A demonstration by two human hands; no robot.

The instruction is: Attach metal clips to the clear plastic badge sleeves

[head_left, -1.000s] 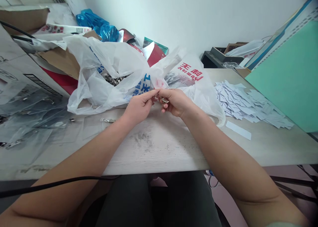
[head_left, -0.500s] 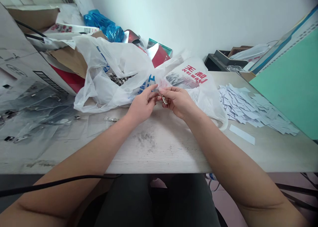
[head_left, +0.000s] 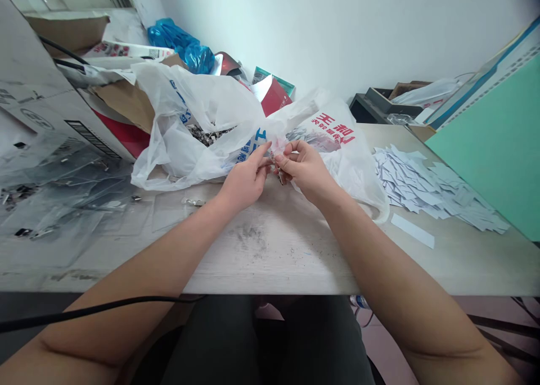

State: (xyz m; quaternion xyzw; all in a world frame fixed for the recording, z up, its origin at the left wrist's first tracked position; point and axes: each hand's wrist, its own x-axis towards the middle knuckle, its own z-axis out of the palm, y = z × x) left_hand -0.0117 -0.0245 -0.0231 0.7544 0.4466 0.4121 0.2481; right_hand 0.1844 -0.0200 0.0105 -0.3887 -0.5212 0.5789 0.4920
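White plastic bag (head_left: 202, 126) hems both hands (head_left: 244, 180) (head_left: 306, 171) far from table edge (head_left: 270, 290).

The small metal clip (head_left: 280, 177) sits between the left hand (head_left: 244, 182) and the right hand (head_left: 304, 171), just before the plastic carrier bag (head_left: 202, 115) on the table (head_left: 270, 261). Metal pieces (head_left: 206, 135) lie in the bag. Another clip (head_left: 194, 202) lies near-left of the hands, with plastic sleeves (head_left: 71, 199) further left. A heap of paper slips (head_left: 422, 185) lies right, a single slip (head_left: 412, 230) just nearer.
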